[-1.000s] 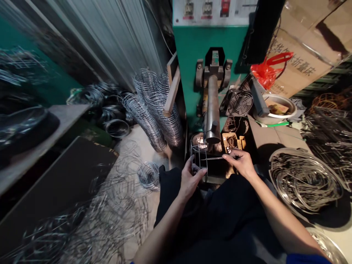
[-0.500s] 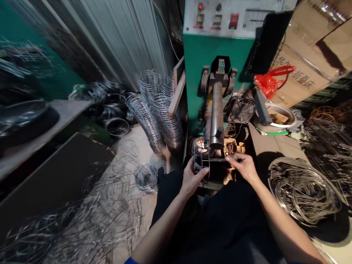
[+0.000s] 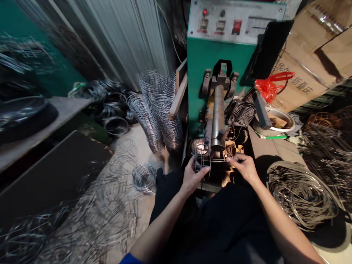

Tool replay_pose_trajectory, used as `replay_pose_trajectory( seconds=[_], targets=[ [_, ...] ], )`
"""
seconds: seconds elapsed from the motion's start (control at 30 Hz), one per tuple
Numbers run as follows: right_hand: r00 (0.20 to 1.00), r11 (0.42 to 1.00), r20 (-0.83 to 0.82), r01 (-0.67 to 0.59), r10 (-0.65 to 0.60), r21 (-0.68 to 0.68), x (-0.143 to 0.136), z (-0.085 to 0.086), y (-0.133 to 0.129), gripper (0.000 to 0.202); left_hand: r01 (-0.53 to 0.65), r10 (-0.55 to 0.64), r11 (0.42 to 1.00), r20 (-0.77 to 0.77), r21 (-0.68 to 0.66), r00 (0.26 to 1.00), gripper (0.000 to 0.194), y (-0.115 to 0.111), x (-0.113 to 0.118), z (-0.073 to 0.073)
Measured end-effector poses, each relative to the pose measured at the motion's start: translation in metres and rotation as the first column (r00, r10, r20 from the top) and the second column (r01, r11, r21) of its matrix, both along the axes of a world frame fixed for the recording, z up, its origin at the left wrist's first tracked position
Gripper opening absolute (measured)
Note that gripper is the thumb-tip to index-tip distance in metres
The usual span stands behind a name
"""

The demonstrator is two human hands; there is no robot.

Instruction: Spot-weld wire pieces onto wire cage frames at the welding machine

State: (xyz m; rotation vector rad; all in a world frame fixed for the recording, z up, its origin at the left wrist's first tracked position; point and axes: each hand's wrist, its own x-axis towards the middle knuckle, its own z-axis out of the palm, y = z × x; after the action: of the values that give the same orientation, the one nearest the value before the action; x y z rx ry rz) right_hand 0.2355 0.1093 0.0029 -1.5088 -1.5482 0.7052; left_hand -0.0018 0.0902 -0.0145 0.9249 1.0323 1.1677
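A small round wire frame [image 3: 204,161] is gripped between the thumb and fingers of my left hand [image 3: 192,176], just below the end of the machine's steel arm [image 3: 218,119]. My right hand [image 3: 244,167] pinches the right end of a thin straight wire [image 3: 217,160]. That wire runs level across to the wire frame; whether it is joined to the frame I cannot tell. Behind my hands stands the green spot welding machine [image 3: 198,58], its red lamp [image 3: 205,12] lit.
Tall stacks of wire rings [image 3: 148,121] stand left of the machine beside a wooden bar [image 3: 178,95]. A wire basket [image 3: 143,178] and loose wire pieces [image 3: 110,198] lie on the floor. At right are a tub of bent wires [image 3: 302,194], a white bowl [image 3: 288,119] and a cardboard box [image 3: 308,66].
The view has shifted slightly, so the machine sits a little lower and to the right. Both hands keep their hold, with the wire frame and straight wire in nearly the same place.
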Motion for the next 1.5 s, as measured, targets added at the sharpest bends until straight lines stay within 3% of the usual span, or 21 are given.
replay_pose_trajectory(
  seconds=[0.23, 0.53, 0.73, 0.8, 0.87, 0.9, 0.97, 1.03, 1.1, 1.17, 1.23, 1.33, 1.5],
  targets=[
    [1.000, 1.000, 0.013, 0.007, -0.007, 0.006, 0.000, 0.003, 0.003, 0.052, 0.008, -0.008, 1.000, 0.001, 0.008, 1.000, 0.087, 0.004, 0.001, -0.005],
    [1.000, 1.000, 0.028, 0.002, -0.003, 0.026, 0.002, 0.005, 0.006, 0.050, -0.010, 0.010, 1.000, -0.028, 0.005, 1.000, 0.076, 0.007, 0.001, -0.006],
    [0.997, 0.997, 0.052, 0.062, -0.064, 0.048, -0.008, 0.006, 0.002, 0.047, 0.022, -0.024, 1.000, -0.107, -0.021, 0.994, 0.066, 0.002, -0.003, 0.011],
    [0.993, 0.991, 0.076, 0.079, -0.088, 0.110, 0.004, 0.000, -0.002, 0.039, 0.013, -0.014, 1.000, -0.166, -0.010, 0.986, 0.064, 0.001, -0.004, 0.016],
    [0.977, 0.980, 0.142, 0.140, -0.160, 0.141, 0.034, -0.012, -0.012, 0.037, 0.004, -0.001, 1.000, -0.221, 0.012, 0.975, 0.062, 0.002, -0.003, 0.016],
    [0.950, 0.973, 0.212, 0.213, -0.228, 0.095, 0.055, -0.020, -0.022, 0.039, 0.011, -0.007, 1.000, -0.244, 0.018, 0.970, 0.060, 0.003, -0.002, 0.015],
    [0.838, 0.894, 0.405, 0.437, -0.366, -0.099, 0.102, -0.038, -0.051, 0.039, 0.036, -0.028, 0.999, -0.277, 0.023, 0.960, 0.058, 0.003, 0.001, 0.013],
    [0.709, 0.708, 0.576, 0.643, -0.407, -0.292, 0.145, -0.058, -0.085, 0.038, 0.038, -0.028, 0.999, -0.310, 0.025, 0.950, 0.057, 0.000, 0.005, 0.012],
    [0.662, 0.573, 0.638, 0.719, -0.393, -0.393, 0.176, -0.080, -0.115, 0.035, 0.016, -0.004, 0.999, -0.336, 0.031, 0.942, 0.058, -0.003, 0.008, 0.011],
    [0.657, 0.499, 0.659, 0.736, -0.365, -0.458, 0.194, -0.102, -0.134, 0.032, -0.009, 0.020, 0.999, -0.357, 0.032, 0.934, 0.061, -0.003, 0.010, 0.011],
    [0.660, 0.458, 0.671, 0.738, -0.338, -0.495, 0.201, -0.119, -0.144, 0.031, -0.014, 0.026, 0.999, -0.375, 0.036, 0.927, 0.061, -0.003, 0.009, 0.011],
    [0.662, 0.446, 0.677, 0.736, -0.320, -0.509, 0.204, -0.135, -0.145, 0.032, 0.007, 0.015, 0.999, -0.399, 0.053, 0.917, 0.050, -0.002, 0.006, 0.012],
    [0.665, 0.468, 0.656, 0.735, -0.357, -0.491, 0.203, -0.140, -0.147, 0.032, 0.009, 0.001, 1.000, -0.365, 0.026, 0.931, 0.052, 0.001, 0.008, 0.016]
  ],
)
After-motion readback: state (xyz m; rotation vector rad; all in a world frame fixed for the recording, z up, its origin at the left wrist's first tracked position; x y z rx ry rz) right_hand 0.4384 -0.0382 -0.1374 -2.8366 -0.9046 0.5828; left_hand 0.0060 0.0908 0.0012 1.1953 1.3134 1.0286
